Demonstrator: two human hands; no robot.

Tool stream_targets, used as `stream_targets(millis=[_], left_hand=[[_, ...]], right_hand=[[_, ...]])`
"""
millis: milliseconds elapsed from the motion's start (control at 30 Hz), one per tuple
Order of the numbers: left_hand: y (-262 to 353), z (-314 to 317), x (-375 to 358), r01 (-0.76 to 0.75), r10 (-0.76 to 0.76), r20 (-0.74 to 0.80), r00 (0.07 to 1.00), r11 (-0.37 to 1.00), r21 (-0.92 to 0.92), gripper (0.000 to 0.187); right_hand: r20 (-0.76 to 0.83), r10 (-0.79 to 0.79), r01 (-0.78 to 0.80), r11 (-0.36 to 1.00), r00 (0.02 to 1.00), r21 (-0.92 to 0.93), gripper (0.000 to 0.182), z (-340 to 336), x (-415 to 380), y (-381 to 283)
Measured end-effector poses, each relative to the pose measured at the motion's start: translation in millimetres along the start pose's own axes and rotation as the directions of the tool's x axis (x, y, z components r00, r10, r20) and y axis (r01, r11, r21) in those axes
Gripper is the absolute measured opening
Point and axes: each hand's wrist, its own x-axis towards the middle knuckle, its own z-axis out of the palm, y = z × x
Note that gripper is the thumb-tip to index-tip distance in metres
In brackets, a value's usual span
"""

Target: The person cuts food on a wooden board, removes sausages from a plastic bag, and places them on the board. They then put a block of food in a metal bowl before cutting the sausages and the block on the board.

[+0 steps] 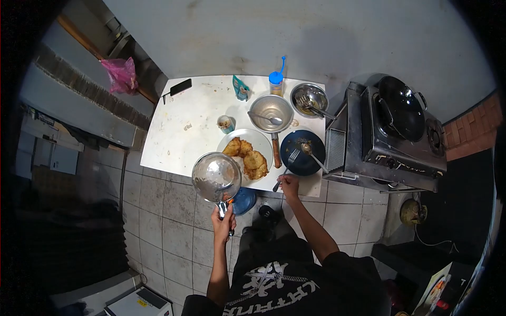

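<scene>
Left hand point(223, 224) clamped on the metal pan point(216, 176) by its handle – probably for leverage – at the worktop's point(174, 126) front edge. Right hand point(289, 186) pinches the fork point(290, 161) low, tines over the dark plate point(303, 168), likely for control.

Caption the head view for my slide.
Left hand holding a round metal utensil, right hand on a fork, golden-brown food on a plate.

One table point(171, 129) is holding two plates point(262, 141), one bowl point(319, 96), one cup point(226, 126), one bottle point(275, 83), one phone point(181, 87) and one pouch point(241, 88). One stove point(403, 160) is carrying one wok point(403, 108); one bag point(121, 75) is hanging.
</scene>
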Motion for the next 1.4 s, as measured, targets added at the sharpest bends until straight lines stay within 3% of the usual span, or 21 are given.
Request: stream_targets(millis=[33, 167, 233, 300, 367, 433, 500, 533, 600, 667, 800, 833, 900, 967, 1033, 1233, 1333, 1400], left_hand=[[-1, -2, -2, -0.001, 0.001, -0.007, 1.0, 1.0, -0.002, 0.013], [8, -5, -7, -0.001, 0.001, -0.03, 1.0, 1.0, 0.007, 0.016], [12, -11, -12, 0.01, -0.01, -0.002, 1.0, 1.0, 0.027, 0.019], [12, -20, -18, -0.029, 0.029, -0.038, 0.999, 1.0, 0.013, 0.021], [16, -26, -32, -0.094, 0.094, -0.035, 0.995, 0.996, -0.009, 0.023], [19, -37, -48, -0.151, 0.148, -0.091, 0.985, 0.988, -0.029, 0.022], [19, -53, -72, -0.23, 0.234, -0.133, 0.963, 0.972, 0.044, 0.022], [18, -63, -87, -0.257, 0.262, -0.176, 0.949, 0.965, 0.051, 0.021], [15, -84, -122, -0.323, 0.326, -0.277, 0.904, 0.945, 0.058, 0.021], [16, -102, -170, -0.358, 0.371, -0.393, 0.841, 0.927, 0.107, 0.021], [-25, -158, -286, -0.433, 0.415, -0.631, 0.656, 0.891, 0.136, 0.019], [-38, -171, -322, -0.44, 0.405, -0.692, 0.598, 0.887, 0.139, 0.019], [-62, -193, -391, -0.38, 0.438, -0.776, 0.454, 0.883, 0.276, 0.016], [-75, -204, -460, -0.408, 0.398, -0.846, 0.354, 0.88, 0.243, 0.015], [-98, -208, -516, -0.351, 0.258, -0.917, 0.304, 0.925, 0.144, 0.017], [-168, -222, -632, -0.345, 0.133, -0.989, 0.057, 0.933, 0.105, 0.017], [-192, -220, -651, -0.565, 0.018, -0.999, 0.036, 0.825, -0.005, 0.025], [-217, -235, -677, -0.577, -0.055, -0.999, 0.0, 0.816, -0.045, 0.02]], right_hand=[[0.014, 0.034, -0.035, 0.996, 0.999, 0.088, 0.014, 1, -2, -1], [-0.019, -0.087, 0.088, 0.996, 0.996, 0.019, 0.013, -3, -20, -19], [-0.131, -0.31, 0.287, 0.942, 0.942, -0.173, 0.014, -10, -34, -39], [-0.209, -0.498, 0.461, 0.864, 0.841, -0.205, 0.015, -14, -25, -51], [-0.151, -0.553, 0.544, 0.833, 0.819, -0.097, 0.017, -11, -18, -84], [0.13, -0.602, 0.58, 0.796, 0.788, 0.172, 0.019, 4, -39, -147], [0.362, -0.51, 0.453, 0.86, 0.78, 0.237, 0.022, 31, -84, -208], [0.551, -0.469, 0.388, 0.883, 0.69, 0.265, 0.02, 39, -98, -223], [0.714, -0.501, 0.496, 0.833, 0.49, 0.244, 0.019, 72, -158, -251], [0.877, -0.421, 0.631, 0.752, 0.233, 0.193, 0.018, 96, -214, -258], [0.964, -0.266, 0.646, 0.73, -0.032, 0.223, 0.021, 140, -323, -201], [0.99, -0.123, 0.584, 0.8, -0.061, 0.136, 0.024, 142, -357, -194], [0.974, 0.108, 0.526, 0.85, -0.199, 0.013, 0.026, 149, -417, -167], [0.91, 0.23, 0.498, 0.867, -0.344, -0.031, 0.027, 156, -479, -126], [0.839, 0.328, 0.444, 0.888, -0.433, -0.118, 0.027, 158, -542, -91], [0.654, 0.432, 0.492, 0.864, -0.62, -0.104, 0.026, 157, -718, -20], [0.55, 0.451, 0.516, 0.856, -0.703, -0.041, 0.025, 161, -768, 17], [0.48, 0.482, 0.536, 0.844, -0.733, -0.028, 0.025, 159, -821, 44]])
